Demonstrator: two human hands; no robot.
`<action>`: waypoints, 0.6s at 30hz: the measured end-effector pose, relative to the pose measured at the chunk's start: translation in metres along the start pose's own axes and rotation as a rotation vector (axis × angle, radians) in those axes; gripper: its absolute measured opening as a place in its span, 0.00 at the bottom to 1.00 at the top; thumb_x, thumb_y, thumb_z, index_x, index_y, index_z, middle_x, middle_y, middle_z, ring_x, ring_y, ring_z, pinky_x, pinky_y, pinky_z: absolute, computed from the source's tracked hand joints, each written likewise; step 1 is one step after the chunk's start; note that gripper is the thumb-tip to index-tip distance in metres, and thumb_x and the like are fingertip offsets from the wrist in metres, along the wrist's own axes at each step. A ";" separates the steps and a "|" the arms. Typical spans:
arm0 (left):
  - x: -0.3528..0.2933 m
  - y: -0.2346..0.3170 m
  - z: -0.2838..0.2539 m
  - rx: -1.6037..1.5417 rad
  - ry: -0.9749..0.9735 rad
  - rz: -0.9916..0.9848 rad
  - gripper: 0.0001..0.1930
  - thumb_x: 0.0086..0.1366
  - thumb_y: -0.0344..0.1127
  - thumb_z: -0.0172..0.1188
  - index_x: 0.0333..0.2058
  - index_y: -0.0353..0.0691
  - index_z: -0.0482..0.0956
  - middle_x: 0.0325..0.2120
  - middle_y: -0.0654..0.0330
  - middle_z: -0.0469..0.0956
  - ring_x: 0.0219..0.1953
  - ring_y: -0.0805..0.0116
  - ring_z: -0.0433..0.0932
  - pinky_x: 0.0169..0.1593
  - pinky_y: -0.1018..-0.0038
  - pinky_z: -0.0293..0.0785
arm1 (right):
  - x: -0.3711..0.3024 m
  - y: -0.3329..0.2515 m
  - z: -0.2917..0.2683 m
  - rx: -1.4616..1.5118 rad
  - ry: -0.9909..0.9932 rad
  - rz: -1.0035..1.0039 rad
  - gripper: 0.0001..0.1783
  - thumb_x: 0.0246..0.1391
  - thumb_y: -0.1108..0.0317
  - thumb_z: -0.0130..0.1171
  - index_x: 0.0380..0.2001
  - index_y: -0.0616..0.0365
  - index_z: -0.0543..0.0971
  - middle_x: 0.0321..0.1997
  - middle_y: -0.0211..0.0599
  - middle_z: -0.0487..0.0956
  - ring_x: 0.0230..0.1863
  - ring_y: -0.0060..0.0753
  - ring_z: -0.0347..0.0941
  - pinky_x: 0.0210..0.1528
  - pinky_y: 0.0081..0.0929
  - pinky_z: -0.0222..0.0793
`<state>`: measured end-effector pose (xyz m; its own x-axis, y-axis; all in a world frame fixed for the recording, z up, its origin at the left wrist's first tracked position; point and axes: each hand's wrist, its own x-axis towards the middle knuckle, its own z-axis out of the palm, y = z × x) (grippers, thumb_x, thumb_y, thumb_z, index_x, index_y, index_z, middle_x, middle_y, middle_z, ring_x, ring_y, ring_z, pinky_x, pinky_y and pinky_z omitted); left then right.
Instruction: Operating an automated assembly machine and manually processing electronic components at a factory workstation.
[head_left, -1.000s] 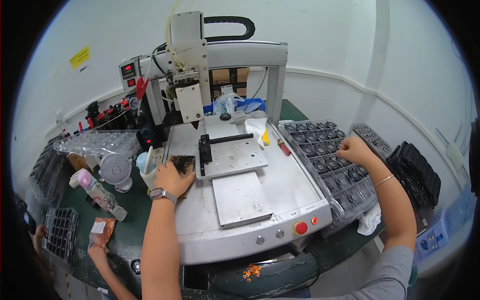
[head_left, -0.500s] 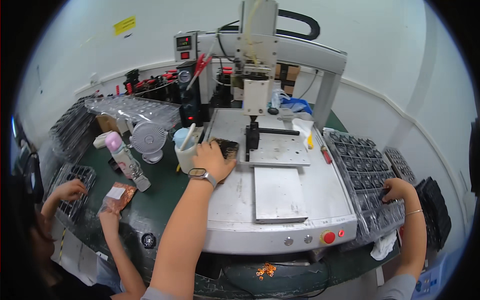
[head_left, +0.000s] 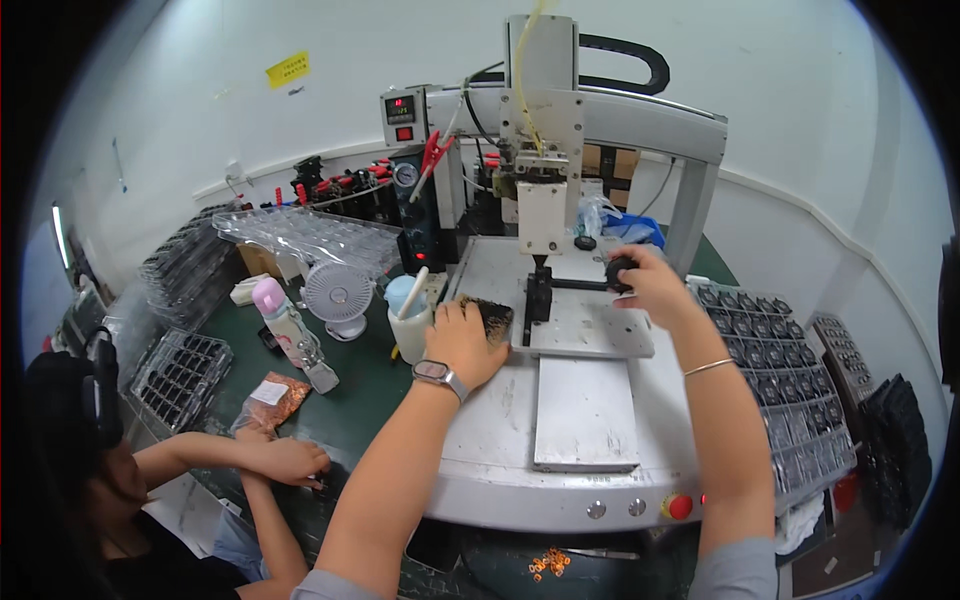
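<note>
My right hand [head_left: 655,290] pinches a round black part [head_left: 621,273] at the right end of the black fixture's rod [head_left: 580,284]. The fixture's upright black block [head_left: 538,298] stands under the nozzle [head_left: 541,262] of the benchtop machine, on a metal plate [head_left: 600,338]. Whether the part touches the rod, I cannot tell. Left of that plate, my left hand [head_left: 463,345] lies with fingers stretched out against a dark, brown-flecked block [head_left: 490,318]; it grips nothing that I can see.
A clear tray [head_left: 770,365] of round black parts lies at right. A white cup [head_left: 409,330], a small fan [head_left: 338,294] and a bottle [head_left: 295,335] stand left. Beside me, a co-worker's hands [head_left: 295,462] are near a bag of copper-coloured pieces [head_left: 275,398]. Orange pieces [head_left: 549,565] lie in front.
My right hand has moved from the tray at right to the fixture, carrying a round black part. My left hand stays by the dark block. The co-worker's hands have come together. The view has shifted.
</note>
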<state>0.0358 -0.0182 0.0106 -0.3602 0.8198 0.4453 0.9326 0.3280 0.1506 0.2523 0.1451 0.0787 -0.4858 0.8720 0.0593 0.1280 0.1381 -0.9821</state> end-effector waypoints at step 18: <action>-0.008 0.029 -0.013 -0.515 0.255 0.247 0.16 0.56 0.41 0.59 0.38 0.36 0.77 0.36 0.51 0.73 0.41 0.53 0.71 0.46 0.63 0.67 | -0.014 0.035 0.036 -0.442 -0.043 -0.450 0.32 0.41 0.63 0.66 0.50 0.64 0.69 0.48 0.48 0.72 0.44 0.36 0.72 0.45 0.26 0.69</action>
<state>0.0659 -0.0215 0.0233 -0.1748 0.6841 0.7082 0.9019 -0.1773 0.3939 0.2322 0.1205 0.0366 -0.6082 0.6653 0.4330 0.2441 0.6758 -0.6955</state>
